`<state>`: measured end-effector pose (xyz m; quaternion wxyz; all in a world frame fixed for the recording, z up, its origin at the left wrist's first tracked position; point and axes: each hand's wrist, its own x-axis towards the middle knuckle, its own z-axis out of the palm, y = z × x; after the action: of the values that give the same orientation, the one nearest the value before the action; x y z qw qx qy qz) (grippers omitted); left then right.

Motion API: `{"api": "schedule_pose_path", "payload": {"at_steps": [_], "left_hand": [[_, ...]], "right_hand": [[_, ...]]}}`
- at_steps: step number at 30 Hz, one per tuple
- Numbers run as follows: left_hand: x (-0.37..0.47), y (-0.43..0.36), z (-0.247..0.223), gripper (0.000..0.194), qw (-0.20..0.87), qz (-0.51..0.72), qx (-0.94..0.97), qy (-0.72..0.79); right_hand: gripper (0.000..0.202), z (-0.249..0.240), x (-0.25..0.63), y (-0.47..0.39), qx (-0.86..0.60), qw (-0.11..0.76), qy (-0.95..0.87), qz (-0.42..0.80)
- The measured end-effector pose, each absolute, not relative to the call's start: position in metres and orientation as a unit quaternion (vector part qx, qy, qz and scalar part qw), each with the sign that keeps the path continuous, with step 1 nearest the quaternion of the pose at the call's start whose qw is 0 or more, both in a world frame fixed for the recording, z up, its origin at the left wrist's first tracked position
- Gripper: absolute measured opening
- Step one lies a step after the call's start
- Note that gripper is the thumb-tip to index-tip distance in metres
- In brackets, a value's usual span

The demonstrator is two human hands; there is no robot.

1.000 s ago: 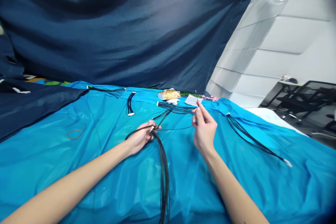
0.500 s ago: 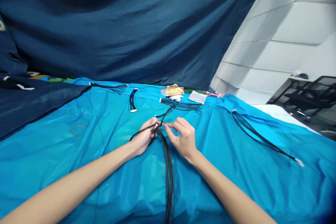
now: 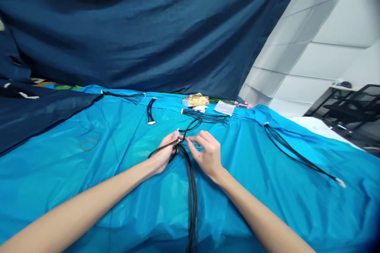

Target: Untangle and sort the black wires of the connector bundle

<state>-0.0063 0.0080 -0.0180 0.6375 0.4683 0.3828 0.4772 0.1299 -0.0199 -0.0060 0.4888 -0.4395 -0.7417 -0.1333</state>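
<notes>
Near the middle of the blue sheet (image 3: 142, 209), my left hand (image 3: 164, 153) is closed on a bundle of black wires (image 3: 192, 193) at its small white connector (image 3: 178, 141). The bundle hangs down from there toward the bottom edge, with a loop bent out to the left of the hand. My right hand (image 3: 206, 153) pinches beside the connector, thumb and forefinger together at a thin black wire. Further black wires loop up beyond the fingertips. The wire ends between the fingers are too small to make out.
Other black wire bundles lie at the back (image 3: 123, 95), centre back (image 3: 151, 111) and right (image 3: 297, 152). A gold packet (image 3: 196, 100) and a clear bag (image 3: 224, 108) lie behind. An orange ring (image 3: 88, 145) is at left.
Both hands stay almost in place, still at the connector. The looped wires beyond the fingertips have shifted slightly and spread to the right. The camera view has moved a little.
</notes>
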Motion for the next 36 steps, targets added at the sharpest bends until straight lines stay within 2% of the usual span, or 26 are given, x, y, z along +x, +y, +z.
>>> {"api": "schedule_pose_path", "payload": {"at_steps": [18, 31, 36], "left_hand": [[-0.0044, 0.0084, -0.0201, 0.037, 0.614, 0.486, 0.488, 0.387], [-0.0025, 0.006, -0.0152, 0.029, 0.618, 0.495, 0.479, 0.38], [-0.003, 0.0058, -0.0166, 0.028, 0.628, 0.478, 0.49, 0.371]], "right_hand": [[0.017, -0.0026, 0.1271, -0.0238, -0.448, 0.506, -0.73, -0.1], [0.017, -0.0045, 0.1273, -0.0234, -0.442, 0.474, -0.747, -0.148], [0.013, -0.0014, 0.128, -0.0249, -0.461, 0.455, -0.734, -0.203]]}}
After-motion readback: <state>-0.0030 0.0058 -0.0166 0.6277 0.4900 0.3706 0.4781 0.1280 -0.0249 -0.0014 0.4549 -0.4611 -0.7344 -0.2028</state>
